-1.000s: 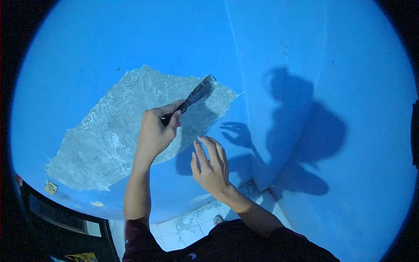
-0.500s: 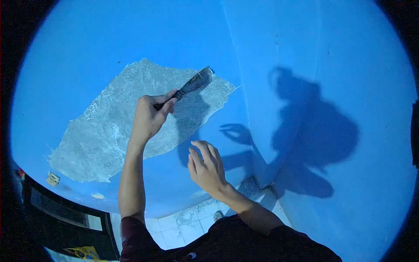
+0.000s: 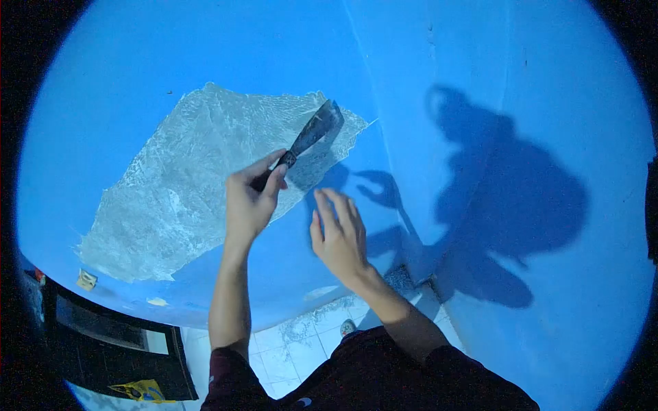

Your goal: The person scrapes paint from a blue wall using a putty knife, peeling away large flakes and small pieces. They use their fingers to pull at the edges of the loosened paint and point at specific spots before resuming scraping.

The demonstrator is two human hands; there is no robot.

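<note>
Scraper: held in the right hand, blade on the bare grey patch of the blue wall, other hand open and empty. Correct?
Not quite. The scraper is in the left hand, not the right. The head view shows its blade on the bare grey patch of the blue wall, and the right hand is the one open and empty.

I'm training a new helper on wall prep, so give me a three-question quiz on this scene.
1. True or false: the left hand grips the scraper.
2. Where does the scraper blade rest? A) on the floor tiles B) on the scraped grey patch near its right edge C) on the dark cabinet
3. What does the right hand hold?

Key: 1 true. 2 B. 3 Nothing; it is open, fingers spread, in front of the blue wall.
</note>
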